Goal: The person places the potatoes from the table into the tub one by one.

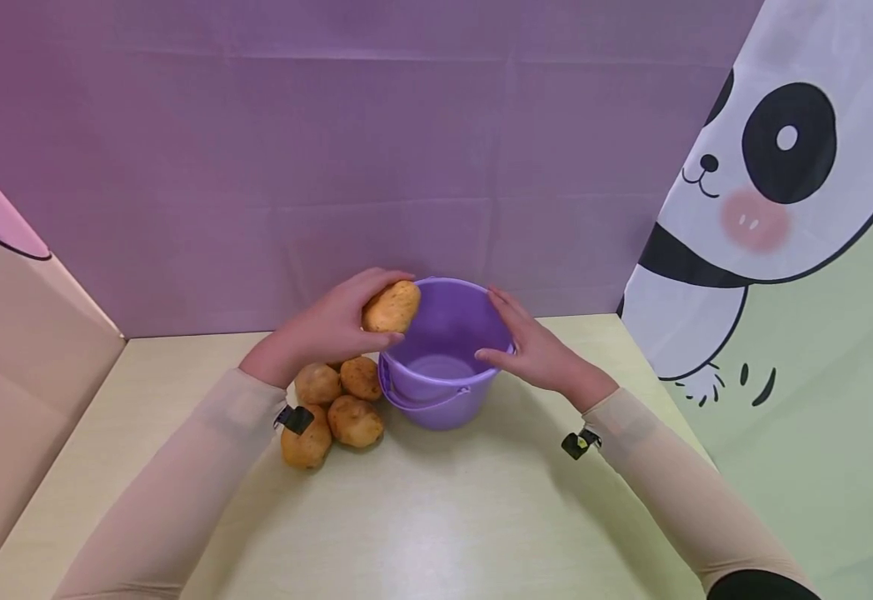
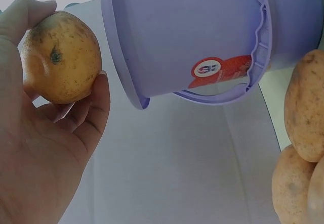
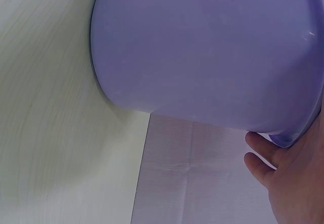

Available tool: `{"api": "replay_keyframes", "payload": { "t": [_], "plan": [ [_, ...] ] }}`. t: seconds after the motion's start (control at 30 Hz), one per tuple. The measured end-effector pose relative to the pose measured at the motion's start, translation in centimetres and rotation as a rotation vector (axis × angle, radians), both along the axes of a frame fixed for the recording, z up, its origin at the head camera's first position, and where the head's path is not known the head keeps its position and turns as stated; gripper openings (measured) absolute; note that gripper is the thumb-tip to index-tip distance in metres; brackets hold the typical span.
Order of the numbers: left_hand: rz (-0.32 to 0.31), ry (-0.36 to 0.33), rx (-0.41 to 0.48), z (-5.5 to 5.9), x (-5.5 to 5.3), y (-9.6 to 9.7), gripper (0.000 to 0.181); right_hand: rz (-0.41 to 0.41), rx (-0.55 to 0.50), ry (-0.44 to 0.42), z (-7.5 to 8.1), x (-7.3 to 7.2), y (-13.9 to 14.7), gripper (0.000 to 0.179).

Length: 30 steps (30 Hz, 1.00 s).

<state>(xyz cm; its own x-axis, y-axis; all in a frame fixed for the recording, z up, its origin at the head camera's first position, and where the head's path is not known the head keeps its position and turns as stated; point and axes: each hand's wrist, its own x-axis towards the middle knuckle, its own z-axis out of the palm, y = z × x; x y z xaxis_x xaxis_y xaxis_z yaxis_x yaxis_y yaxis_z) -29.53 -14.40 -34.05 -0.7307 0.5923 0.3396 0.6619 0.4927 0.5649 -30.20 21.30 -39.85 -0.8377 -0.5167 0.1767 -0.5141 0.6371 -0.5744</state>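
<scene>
A purple bucket stands upright on the table, its inside visible in the head view. My left hand holds a potato between thumb and fingers, level with the bucket's left rim. In the left wrist view that potato is apart from the bucket, whose handle hangs down its side. At the right rim, my right hand grips the bucket with the thumb over the inner side and fingers outside. The right wrist view shows fingertips against the bucket's outer wall.
Several potatoes lie bunched on the pale table left of the bucket, below the left wrist. A purple cloth hangs behind the table, and a panda-printed cloth covers the right side.
</scene>
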Motion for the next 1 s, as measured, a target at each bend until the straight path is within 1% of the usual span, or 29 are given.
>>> {"api": "replay_keyframes", "payload": {
  "t": [0.27, 0.5, 0.63, 0.77, 1.0],
  "plan": [
    [-0.021, -0.025, -0.028, 0.3, -0.5, 1.2, 0.084, 0.0, 0.003, 0.0, 0.2, 0.2, -0.1, 0.105],
    [-0.026, -0.059, -0.044, 0.6, -0.5, 2.3, 0.088, -0.001, 0.003, 0.006, 0.2, 0.1, -0.2, 0.104],
    [-0.03, -0.083, -0.056, 0.6, -0.6, 2.9, 0.087, 0.001, 0.001, 0.01, 0.2, 0.1, -0.2, 0.105],
    [-0.053, -0.097, -0.079, 0.5, -0.9, 3.4, 0.088, 0.0, 0.001, 0.005, 0.0, 0.1, -0.1, 0.106],
    [-0.082, -0.071, -0.111, 0.1, -1.5, 4.3, 0.089, 0.007, -0.004, 0.008, 0.0, 0.0, -0.1, 0.106]
  ]
}}
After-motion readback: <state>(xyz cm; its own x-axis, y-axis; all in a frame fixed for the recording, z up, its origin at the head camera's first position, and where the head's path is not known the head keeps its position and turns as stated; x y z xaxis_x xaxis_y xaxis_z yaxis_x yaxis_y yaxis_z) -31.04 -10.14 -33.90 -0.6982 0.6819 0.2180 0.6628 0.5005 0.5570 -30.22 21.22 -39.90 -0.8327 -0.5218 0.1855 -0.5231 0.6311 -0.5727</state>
